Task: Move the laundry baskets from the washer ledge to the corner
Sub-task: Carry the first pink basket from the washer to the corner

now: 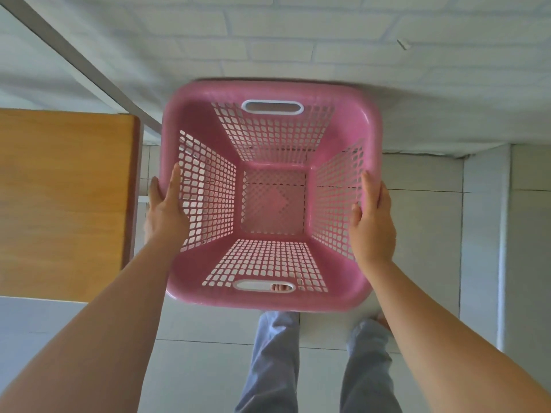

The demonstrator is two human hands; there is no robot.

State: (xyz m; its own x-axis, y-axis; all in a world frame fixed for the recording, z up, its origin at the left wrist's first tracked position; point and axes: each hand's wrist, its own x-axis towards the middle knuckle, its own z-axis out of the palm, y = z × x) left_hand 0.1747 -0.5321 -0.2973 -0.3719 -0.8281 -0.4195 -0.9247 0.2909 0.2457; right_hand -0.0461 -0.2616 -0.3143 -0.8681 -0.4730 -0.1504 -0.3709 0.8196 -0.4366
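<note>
Wooden table (pixel 59 198) left of held basket (pixel 268 299), white brick wall (pixel 298 40)

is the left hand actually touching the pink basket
Touching. The head view shows the left hand clasped on the pink basket at its left rim, thumb lying inside against the mesh wall.

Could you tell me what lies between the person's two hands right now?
In the head view, the empty pink laundry basket lies between them: the left hand grips its left rim, the right hand its right rim.
</note>
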